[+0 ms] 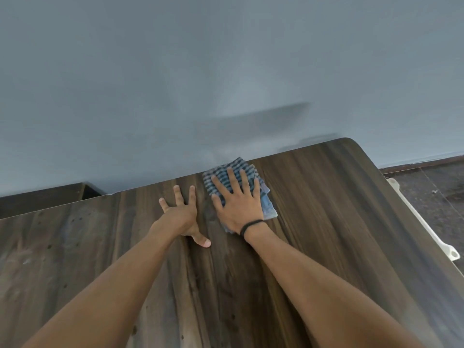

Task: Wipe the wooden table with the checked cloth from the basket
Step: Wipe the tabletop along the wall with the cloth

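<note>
The blue-and-white checked cloth (242,169) lies folded on the dark wooden table (326,222), close to its far edge by the wall. My right hand (234,203) presses flat on the cloth with fingers spread and straight; a black band circles that wrist. My left hand (183,212) rests flat on the bare wood just left of the cloth, fingers spread, thumb pointing back toward me. The basket is out of view.
A grey-blue wall (200,71) rises directly behind the table's far edge. The table's rounded far-right corner (349,141) is near. A white plastic object (426,222) lies on the dark floor along the right edge.
</note>
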`<state>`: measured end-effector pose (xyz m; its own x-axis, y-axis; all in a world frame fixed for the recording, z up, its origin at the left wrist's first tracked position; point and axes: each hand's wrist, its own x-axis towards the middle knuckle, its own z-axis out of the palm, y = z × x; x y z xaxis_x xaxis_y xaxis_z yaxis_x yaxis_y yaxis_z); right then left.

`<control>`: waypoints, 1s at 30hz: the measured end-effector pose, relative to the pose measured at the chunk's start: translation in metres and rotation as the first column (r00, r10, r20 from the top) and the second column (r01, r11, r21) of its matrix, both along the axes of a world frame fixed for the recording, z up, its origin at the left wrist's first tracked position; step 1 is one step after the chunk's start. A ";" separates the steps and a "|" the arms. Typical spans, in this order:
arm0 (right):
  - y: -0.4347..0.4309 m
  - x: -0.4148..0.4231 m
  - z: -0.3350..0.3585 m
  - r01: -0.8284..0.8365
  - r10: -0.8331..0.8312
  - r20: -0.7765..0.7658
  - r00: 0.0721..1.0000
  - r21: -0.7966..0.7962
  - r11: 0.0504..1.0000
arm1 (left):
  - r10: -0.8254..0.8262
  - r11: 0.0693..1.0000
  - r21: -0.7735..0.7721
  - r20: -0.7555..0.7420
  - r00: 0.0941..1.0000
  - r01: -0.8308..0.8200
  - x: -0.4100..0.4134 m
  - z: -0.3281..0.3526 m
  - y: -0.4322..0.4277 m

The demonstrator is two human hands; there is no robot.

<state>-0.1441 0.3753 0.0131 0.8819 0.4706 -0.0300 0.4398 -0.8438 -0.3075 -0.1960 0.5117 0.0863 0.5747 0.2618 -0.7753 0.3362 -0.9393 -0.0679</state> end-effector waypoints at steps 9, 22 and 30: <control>0.001 -0.005 -0.002 0.006 -0.006 0.007 1.000 -0.014 1.000 | 0.040 0.999 0.003 -0.003 0.999 -0.040 -0.021 -0.006 0.061; 0.009 0.016 0.004 0.109 -0.109 -0.059 0.992 -0.016 0.994 | 0.057 0.998 -0.011 0.002 0.998 -0.057 -0.022 -0.008 0.058; 0.003 0.017 0.003 0.118 -0.119 -0.059 0.991 -0.022 0.993 | 0.060 0.998 -0.011 0.021 0.998 -0.060 -0.024 -0.007 0.057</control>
